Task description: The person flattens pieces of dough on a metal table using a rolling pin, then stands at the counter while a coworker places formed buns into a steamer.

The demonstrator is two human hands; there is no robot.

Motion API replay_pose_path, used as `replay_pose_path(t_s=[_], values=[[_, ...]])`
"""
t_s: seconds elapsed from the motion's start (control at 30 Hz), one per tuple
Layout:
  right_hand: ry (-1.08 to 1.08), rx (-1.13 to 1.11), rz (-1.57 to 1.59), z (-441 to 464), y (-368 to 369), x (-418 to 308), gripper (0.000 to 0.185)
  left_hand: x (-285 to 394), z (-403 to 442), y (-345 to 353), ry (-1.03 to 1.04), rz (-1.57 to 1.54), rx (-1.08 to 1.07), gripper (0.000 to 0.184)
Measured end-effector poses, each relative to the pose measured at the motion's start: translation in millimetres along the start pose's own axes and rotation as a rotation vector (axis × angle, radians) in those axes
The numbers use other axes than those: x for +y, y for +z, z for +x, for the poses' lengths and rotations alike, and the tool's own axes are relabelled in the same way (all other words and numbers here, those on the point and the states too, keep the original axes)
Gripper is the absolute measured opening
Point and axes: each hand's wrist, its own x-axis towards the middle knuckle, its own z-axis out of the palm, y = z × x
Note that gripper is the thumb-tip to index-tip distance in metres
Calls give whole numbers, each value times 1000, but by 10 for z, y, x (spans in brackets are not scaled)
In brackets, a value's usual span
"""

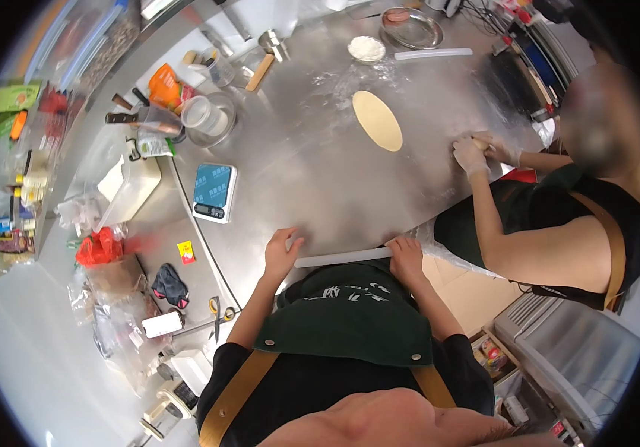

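A white rolling pin lies along the front edge of the steel table, right before my dark green apron. By its left end, my left hand rests at the edge with thumb and fingers apart, holding nothing. My right hand is at the pin's other end, fingers stretched out over the table edge; its fingertips look close to or touching the pin. Farther in on the steel lies a flat, oval sheet of pale dough.
A co-worker's gloved hands hold a small piece of dough at the right. A bowl of flour, a second white rod and a metal tray stand at the back. A digital scale and scissors lie left.
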Motion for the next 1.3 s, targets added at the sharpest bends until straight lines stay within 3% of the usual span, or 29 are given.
replay_pose_path(t_s=[0.4,0.9,1.0,1.1,1.3], values=[[-234,-99,11,449,218,-369,27,-512,-752,-65,-118,-69,180,28],[-225,-107,-11,422,339,-475,27,-688,-744,-150,-130,-48,152,28],[-188,-104,-17,389,337,-457,29,-625,-698,-104,-37,-7,179,30],[-146,-87,-17,358,358,-433,33,-490,-591,-111,195,111,92,35],[-105,-83,22,381,364,-382,32,-344,-516,-59,174,198,-39,41]])
